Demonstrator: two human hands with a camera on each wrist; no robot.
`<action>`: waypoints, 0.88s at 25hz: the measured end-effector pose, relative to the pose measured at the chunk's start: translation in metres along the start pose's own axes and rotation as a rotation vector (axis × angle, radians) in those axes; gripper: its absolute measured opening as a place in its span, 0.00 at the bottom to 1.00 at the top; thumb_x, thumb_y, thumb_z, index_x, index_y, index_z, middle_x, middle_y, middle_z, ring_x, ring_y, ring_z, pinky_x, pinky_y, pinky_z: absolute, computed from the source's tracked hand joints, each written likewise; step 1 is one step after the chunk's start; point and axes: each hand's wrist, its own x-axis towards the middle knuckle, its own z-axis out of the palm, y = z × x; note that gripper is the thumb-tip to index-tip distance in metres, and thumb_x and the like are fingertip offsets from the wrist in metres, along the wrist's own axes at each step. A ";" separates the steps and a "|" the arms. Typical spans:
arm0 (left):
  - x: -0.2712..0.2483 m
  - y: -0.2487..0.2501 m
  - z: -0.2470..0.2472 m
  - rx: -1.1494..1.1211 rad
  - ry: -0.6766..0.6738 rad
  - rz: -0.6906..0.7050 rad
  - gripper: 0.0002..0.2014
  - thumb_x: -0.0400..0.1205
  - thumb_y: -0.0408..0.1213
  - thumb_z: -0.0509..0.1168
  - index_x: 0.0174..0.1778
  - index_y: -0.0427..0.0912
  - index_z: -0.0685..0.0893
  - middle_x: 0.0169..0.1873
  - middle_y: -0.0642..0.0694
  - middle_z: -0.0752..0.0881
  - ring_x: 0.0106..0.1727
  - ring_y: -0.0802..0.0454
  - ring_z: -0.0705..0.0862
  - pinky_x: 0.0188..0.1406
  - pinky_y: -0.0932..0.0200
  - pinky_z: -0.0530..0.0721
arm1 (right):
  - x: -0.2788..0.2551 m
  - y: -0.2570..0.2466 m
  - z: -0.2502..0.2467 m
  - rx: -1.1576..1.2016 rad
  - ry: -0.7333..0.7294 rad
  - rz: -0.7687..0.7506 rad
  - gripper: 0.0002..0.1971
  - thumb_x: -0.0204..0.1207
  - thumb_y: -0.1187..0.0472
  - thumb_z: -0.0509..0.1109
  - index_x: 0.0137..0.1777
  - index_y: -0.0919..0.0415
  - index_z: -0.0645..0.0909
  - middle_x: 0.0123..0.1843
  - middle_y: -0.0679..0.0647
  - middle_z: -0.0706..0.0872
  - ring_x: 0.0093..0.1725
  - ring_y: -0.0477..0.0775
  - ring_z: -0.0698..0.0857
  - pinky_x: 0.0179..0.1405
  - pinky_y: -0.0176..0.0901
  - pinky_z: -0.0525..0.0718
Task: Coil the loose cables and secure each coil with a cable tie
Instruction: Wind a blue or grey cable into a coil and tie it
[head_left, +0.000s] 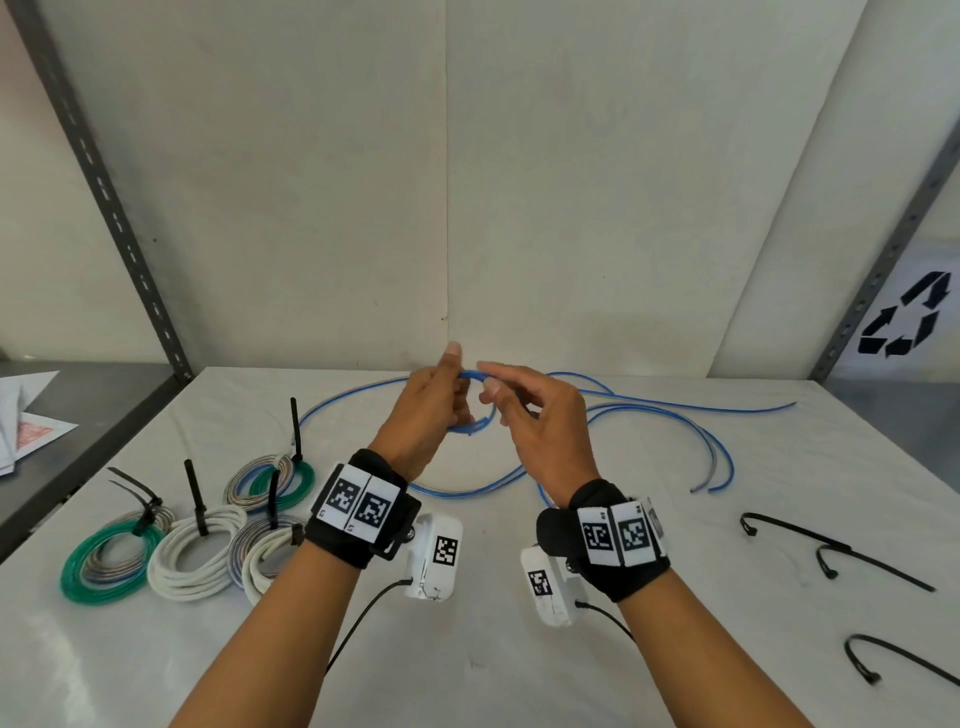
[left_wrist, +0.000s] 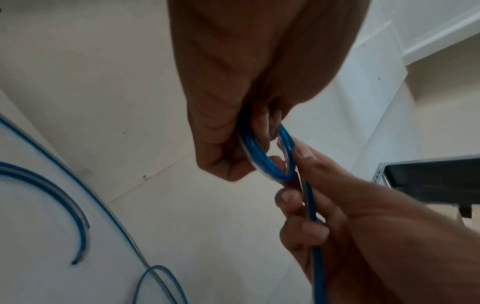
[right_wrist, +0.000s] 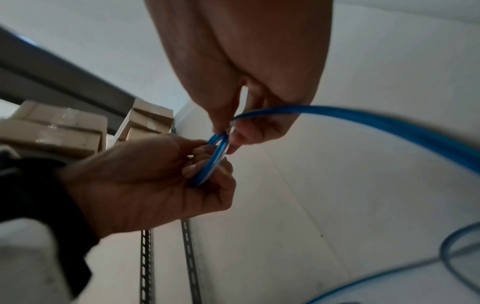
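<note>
- We held the small blue coil (head_left: 470, 415) in the air above the desk (head_left: 519, 649). Our left hand (head_left: 431, 410) had its fingers (right_wrist: 197, 152) curled round the loops, and our right hand (head_left: 535, 415) pinched the blue cable (head_left: 649, 405) where it fed into the coil.
- Most of that cable lay loose on the desk in wide curves behind and to the right of our hands. We judged the coiling barely begun.
- The loops looked small and springy. If the left-hand grip eased, we thought they could pop open and undo the turns.
- The slack crossed over itself near the right wrist. Pulling it in fast could have drawn a crossing into a knot, or a twist into the coil.
- The free ends (head_left: 709, 486) lay near the desk's right side. A sharp pull might have whipped them into the loose cable ties (head_left: 831, 551) there and scattered them.
- Those ties lay well apart from our hands. Reaching for one meant the right hand letting go, so the left alone would have had to keep the full coil together. That seemed the likeliest point for it to spring loose.
- The finished coils (head_left: 192, 551) sat by the left wrist. A dropped elbow or dragged cable could have nudged them.
</note>
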 end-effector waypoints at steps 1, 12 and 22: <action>0.001 0.001 -0.001 -0.070 0.055 0.010 0.24 0.93 0.50 0.50 0.30 0.47 0.67 0.27 0.51 0.59 0.26 0.55 0.59 0.30 0.61 0.66 | 0.000 -0.001 0.002 0.063 0.042 0.035 0.08 0.83 0.61 0.71 0.58 0.56 0.89 0.44 0.48 0.93 0.38 0.44 0.88 0.42 0.41 0.86; 0.000 0.001 -0.002 -0.177 0.056 -0.082 0.22 0.93 0.39 0.48 0.36 0.39 0.78 0.22 0.48 0.70 0.25 0.52 0.73 0.40 0.56 0.78 | 0.000 0.001 0.005 0.186 0.069 0.107 0.08 0.82 0.68 0.72 0.58 0.60 0.89 0.42 0.53 0.90 0.38 0.48 0.85 0.33 0.37 0.84; -0.002 -0.010 0.000 0.125 0.040 -0.072 0.19 0.91 0.36 0.53 0.31 0.43 0.71 0.18 0.57 0.67 0.20 0.59 0.68 0.38 0.52 0.75 | -0.002 0.004 -0.006 -0.092 -0.105 0.045 0.11 0.84 0.63 0.70 0.62 0.51 0.89 0.48 0.41 0.91 0.40 0.45 0.87 0.37 0.37 0.86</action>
